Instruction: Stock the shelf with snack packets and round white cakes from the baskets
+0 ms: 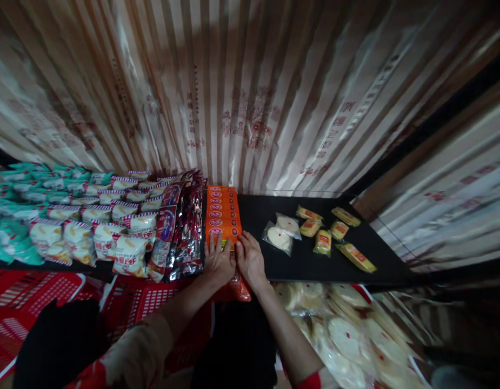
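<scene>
My left hand [220,264] lies over the front end of an overlapping row of orange snack packets [221,207], its fingertips on the nearest packet. At that packet's right edge is my right hand [251,261], fingers bent against it. Between them, both hands grip this front packet, though the thumbs are partly hidden. Below my wrists, a reddish-orange packet [238,289] shows at the front edge of the black table [270,204]. Immediately left of the orange row stand dark red shiny packets [188,229].
White snack bags [106,237] and teal bags [17,237] fill the left side. Round pale crackers in clear wrap [279,237] and yellow packets [323,241] lie to the right. Red baskets [142,300] and bagged round crackers [347,337] sit below. A printed curtain [250,108] hangs behind.
</scene>
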Demonstrator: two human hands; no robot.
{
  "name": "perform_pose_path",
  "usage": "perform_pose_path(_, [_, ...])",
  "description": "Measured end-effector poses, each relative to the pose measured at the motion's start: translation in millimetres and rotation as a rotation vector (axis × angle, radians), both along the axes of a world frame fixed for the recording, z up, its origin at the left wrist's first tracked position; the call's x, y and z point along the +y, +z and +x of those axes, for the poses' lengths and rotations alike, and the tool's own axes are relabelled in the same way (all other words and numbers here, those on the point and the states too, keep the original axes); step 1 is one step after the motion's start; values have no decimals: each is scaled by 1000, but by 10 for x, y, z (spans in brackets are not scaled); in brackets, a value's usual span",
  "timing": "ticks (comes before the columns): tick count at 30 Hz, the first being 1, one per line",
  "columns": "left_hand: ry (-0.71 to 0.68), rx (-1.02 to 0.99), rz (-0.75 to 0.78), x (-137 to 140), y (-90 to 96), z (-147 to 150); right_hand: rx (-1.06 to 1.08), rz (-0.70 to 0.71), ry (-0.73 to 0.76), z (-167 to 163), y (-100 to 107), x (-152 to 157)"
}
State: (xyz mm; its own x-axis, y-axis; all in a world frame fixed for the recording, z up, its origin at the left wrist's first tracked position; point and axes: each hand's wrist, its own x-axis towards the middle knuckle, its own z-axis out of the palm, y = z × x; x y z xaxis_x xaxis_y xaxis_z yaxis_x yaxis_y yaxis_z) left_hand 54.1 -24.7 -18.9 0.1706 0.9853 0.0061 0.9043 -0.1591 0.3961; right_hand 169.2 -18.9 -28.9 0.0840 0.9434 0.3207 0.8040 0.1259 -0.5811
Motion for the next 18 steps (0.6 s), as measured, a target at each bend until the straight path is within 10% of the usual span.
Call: perform_pose_path(18, [49,136,62,-32,-61,196,446,-91,-18,81,-140,569])
